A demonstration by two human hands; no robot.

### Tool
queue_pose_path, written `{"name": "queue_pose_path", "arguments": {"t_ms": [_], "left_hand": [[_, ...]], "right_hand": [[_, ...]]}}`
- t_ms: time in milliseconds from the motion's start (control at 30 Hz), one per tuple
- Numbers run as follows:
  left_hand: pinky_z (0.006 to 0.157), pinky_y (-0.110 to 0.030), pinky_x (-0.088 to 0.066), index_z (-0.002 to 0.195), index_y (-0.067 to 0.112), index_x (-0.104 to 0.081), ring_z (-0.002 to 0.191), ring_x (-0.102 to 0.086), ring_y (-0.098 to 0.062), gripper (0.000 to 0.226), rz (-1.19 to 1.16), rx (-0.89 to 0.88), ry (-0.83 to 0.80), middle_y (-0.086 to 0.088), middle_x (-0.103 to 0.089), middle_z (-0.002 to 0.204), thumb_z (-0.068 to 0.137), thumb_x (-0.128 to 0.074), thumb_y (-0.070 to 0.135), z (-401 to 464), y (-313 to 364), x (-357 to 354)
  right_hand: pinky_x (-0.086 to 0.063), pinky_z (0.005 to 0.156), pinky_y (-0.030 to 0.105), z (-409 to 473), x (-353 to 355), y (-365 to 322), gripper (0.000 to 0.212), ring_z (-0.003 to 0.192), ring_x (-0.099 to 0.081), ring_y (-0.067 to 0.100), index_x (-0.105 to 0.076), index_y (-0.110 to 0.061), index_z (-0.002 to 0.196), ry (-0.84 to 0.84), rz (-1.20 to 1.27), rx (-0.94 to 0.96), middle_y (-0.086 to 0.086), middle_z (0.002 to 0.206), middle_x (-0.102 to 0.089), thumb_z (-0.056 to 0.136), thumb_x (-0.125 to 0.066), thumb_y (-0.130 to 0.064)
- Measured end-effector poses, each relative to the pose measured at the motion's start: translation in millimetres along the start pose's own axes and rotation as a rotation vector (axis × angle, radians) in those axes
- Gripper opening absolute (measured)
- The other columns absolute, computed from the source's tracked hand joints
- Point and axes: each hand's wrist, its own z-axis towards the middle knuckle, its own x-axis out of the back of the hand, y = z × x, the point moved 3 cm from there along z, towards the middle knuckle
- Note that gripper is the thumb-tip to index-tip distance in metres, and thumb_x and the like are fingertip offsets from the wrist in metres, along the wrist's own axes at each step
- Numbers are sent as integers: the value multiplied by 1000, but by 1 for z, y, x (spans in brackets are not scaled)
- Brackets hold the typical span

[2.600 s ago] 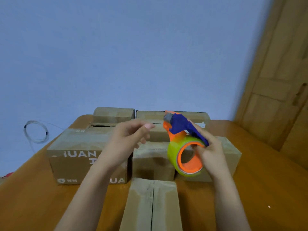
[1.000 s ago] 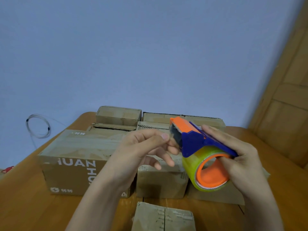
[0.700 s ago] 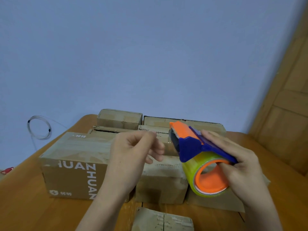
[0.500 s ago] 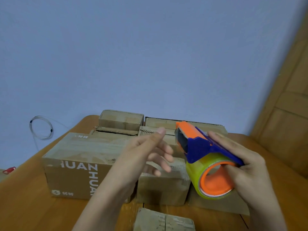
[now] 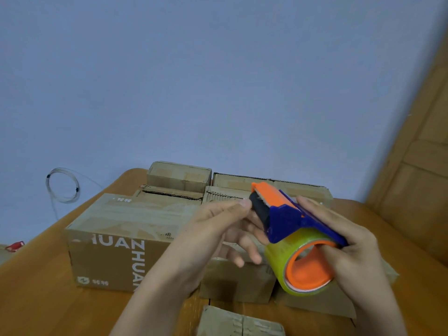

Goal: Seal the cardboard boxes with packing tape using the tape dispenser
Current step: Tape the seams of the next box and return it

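Fingers [image 5: 315, 209] of the right hand [image 5: 349, 243] curl round the tape dispenser [image 5: 286, 219] and hold it up above the boxes. They lie along its blue top, and the thumb goes into the round hole of the roll. The dispenser is smooth hard plastic, blue on its side and orange at the front end, with a dark roller under the orange part. Its roll of tape [image 5: 278, 263] is round, shiny and see-through, yellow-green, with an orange ring inside.

The left hand [image 5: 218, 229] is just beside the front of the dispenser. Its thumb tip touches the dark roller, and the other fingers curl loosely under it. I cannot tell if they pinch the end of the tape.

Under the hands, brown cardboard boxes [image 5: 179, 175] sit close together on the desk [image 5: 36, 287]. They look rough and dull. The big box [image 5: 109, 238] on the left has white letters on its side. A small box [image 5: 237, 323] sits at the near edge, with its two flaps meeting in a line. The desk is smooth orange-brown wood with a rounded corner. A thin clear wire [image 5: 63, 185] hangs in a loop on the pale blue wall [image 5: 218, 81]. A wooden door [image 5: 417, 166] stands on the right.
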Motion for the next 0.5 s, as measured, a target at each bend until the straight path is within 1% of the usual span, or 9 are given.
{"name": "queue_pose_path", "arguments": {"t_ms": [67, 167, 233, 333, 400, 433, 500], "left_hand": [[50, -21, -46, 77, 23, -76, 60, -64, -19, 38, 56, 7, 0, -11, -72, 83, 85, -48, 47, -2, 3, 1], [53, -23, -48, 74, 24, -75, 64, -66, -22, 38, 87, 38, -8, -12, -72, 81, 82, -53, 54, -2, 7, 4], [55, -24, -49, 69, 23, -75, 63, -66, -21, 48, 73, 67, 10, -11, -71, 78, 73, -49, 63, -2, 7, 5], [69, -31, -55, 67, 18, -76, 65, -68, -24, 70, 121, 109, 125, -15, -72, 75, 66, -43, 80, -1, 4, 7], [75, -35, -58, 67, 10, -75, 64, -69, -25, 85, 199, 93, 236, -15, -71, 68, 64, -46, 90, 0, 2, 8], [76, -36, -59, 65, 8, -74, 62, -69, -25, 87, 226, 82, 278, -15, -70, 64, 64, -43, 89, 0, 2, 8], [72, -33, -60, 60, 7, -70, 58, -66, -23, 85, 231, 77, 299, -14, -68, 63, 67, -37, 85, 0, 3, 7]], "right_hand": [[-44, 83, 5, 0, 2, 0, 89, 114, -55, -7, -61, -58, 109, 18, 3, -4, -33, 111, -63, 56, -40, 10], [-43, 86, 6, 0, 2, -1, 90, 115, -55, -6, -61, -58, 109, 29, -4, 13, -33, 111, -63, 55, -40, 10], [-42, 89, 6, 0, 1, 0, 90, 116, -54, -6, -61, -56, 111, 18, -18, 29, -33, 113, -62, 55, -40, 11], [-38, 94, 6, 1, -3, 1, 94, 120, -52, -3, -59, -51, 118, -28, -74, 72, -30, 119, -61, 54, -41, 15], [-38, 94, 7, 1, -5, 2, 95, 121, -52, -2, -58, -49, 121, -40, -82, 84, -29, 120, -61, 54, -40, 16], [-38, 94, 7, 1, -6, 2, 94, 121, -52, -2, -58, -48, 121, -43, -84, 89, -28, 121, -61, 54, -39, 16], [-38, 94, 7, 1, -7, 2, 93, 121, -52, -1, -58, -46, 122, -42, -86, 98, -28, 121, -60, 54, -38, 15]]}}
